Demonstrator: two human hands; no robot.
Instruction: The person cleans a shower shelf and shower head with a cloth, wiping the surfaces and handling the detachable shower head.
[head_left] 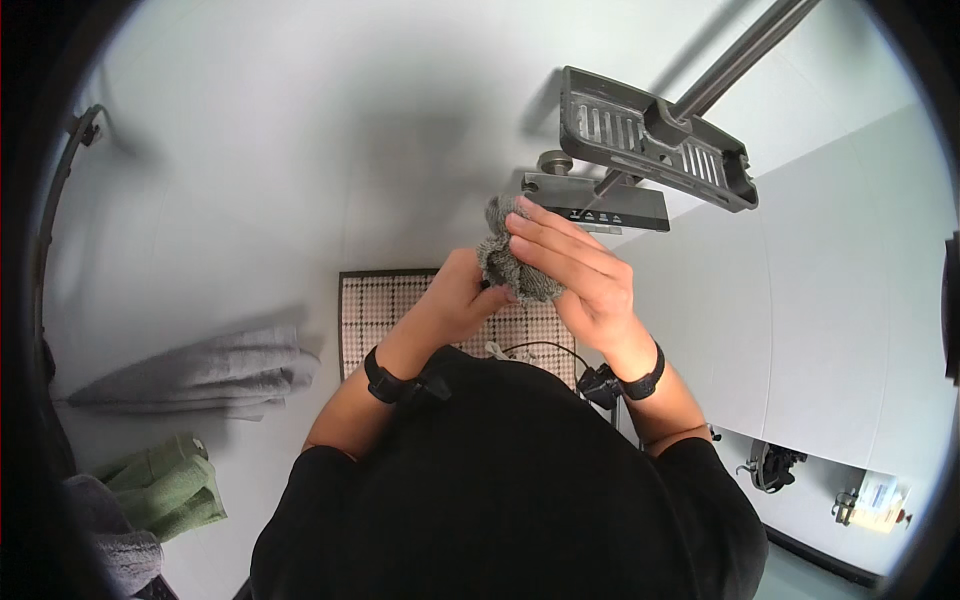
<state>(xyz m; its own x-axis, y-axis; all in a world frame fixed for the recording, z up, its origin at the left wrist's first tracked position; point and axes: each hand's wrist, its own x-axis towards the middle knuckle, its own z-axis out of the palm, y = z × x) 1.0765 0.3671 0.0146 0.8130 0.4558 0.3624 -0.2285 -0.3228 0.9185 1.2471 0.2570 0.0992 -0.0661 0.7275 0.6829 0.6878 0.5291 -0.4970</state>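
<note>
A bunched grey cloth (520,272) is held in front of my chest, between my two hands. My left hand (462,290) grips it from the left, with the thumb pointing toward the lower edge of the cloth; its other fingers are mostly hidden. From the right, my right hand (592,278) presses long, close-set fingers over the cloth, the fingertips near its upper part. Just beyond the hands is a dark shower control panel (648,207) with a row of buttons, apart from the cloth in the picture.
A dark slotted shower tray (610,128) sits on a metal pole (745,58) at the upper right. Below lies a checked mat (385,315). Grey (200,372) and green (165,485) towels hang at the left. Small holders (775,465) are on the right wall.
</note>
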